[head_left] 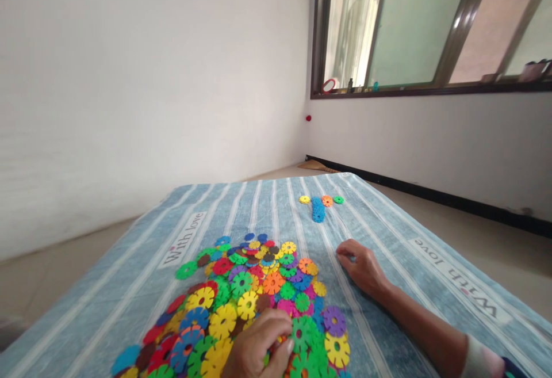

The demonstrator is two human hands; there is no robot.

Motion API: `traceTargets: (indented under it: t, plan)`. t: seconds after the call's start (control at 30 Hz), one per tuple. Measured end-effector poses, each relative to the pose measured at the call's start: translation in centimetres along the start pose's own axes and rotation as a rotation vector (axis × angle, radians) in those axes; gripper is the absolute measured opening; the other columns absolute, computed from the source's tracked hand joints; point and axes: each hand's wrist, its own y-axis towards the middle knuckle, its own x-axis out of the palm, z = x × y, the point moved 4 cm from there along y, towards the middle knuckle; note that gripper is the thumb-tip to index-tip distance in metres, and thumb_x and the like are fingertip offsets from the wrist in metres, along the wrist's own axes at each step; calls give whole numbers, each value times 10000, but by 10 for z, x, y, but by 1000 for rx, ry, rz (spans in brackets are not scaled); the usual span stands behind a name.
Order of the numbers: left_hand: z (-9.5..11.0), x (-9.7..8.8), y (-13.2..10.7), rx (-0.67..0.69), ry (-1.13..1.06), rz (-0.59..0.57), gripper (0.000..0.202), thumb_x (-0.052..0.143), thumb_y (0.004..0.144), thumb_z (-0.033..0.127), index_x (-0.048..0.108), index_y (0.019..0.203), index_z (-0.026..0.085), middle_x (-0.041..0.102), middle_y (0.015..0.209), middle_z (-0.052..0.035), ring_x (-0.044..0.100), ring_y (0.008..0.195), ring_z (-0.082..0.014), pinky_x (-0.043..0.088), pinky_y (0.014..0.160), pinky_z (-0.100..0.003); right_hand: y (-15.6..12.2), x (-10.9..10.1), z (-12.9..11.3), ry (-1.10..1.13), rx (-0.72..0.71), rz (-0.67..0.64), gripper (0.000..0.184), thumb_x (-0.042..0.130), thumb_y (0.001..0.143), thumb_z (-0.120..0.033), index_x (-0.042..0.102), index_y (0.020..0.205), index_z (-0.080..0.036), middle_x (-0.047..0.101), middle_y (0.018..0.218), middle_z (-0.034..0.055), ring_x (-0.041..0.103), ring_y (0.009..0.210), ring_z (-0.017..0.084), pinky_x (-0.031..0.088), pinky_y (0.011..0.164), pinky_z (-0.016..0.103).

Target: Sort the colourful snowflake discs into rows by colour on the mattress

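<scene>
A large heap of notched plastic discs (239, 283) in many colours lies on the striped cloth. My left hand (259, 343) is down in the near part of this heap, thumb and fingers curled toward each other over the discs. Bits of red and yellow show between them, but whether a disc is gripped is hidden. To the right of the heap, my right hand (360, 264) rests on the cloth with its fingers curled in. A small bluish patch shows at its fingers; I cannot tell if it is a disc or the cloth.
Farther back on the blue striped cloth (241, 205) lie a row of overlapping blue discs (318, 211) and single yellow (304, 199), orange (327, 201) and green (338, 199) discs. White walls and a window (422, 27) with small items on its sill stand beyond.
</scene>
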Motion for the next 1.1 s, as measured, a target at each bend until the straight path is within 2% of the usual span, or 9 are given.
traceTargets:
  t: [0.2,0.37,0.8,1.1]
  plan:
    - [5,1,3,-76,-9,-39,134,498,780,86,600,768,173,650,734,-14,628,692,-111,510,665,-185,-40,4,-26,29,-89,-52,146,488,788,-170,621,741,-208,625,850,57,593,808,184,471,764,304]
    - [10,-1,4,-76,10,-36,134,493,779,110,610,744,167,644,713,-27,616,678,-121,507,647,-199,-57,8,-42,19,-121,-91,209,448,825,-170,631,734,-213,615,927,67,597,838,183,477,778,313]
    - [12,-4,4,-75,-12,-19,146,479,783,119,591,701,163,615,688,-20,598,651,-111,493,616,-187,-60,4,-38,30,-130,-136,170,470,823,-159,628,775,-202,602,970,70,590,899,177,463,817,301]
    - [7,-3,3,-96,35,-64,173,455,805,111,595,715,160,609,703,-26,589,674,-114,495,654,-204,-58,1,-34,46,-129,-158,147,487,809,-147,624,778,-193,602,984,69,591,908,176,459,829,297]
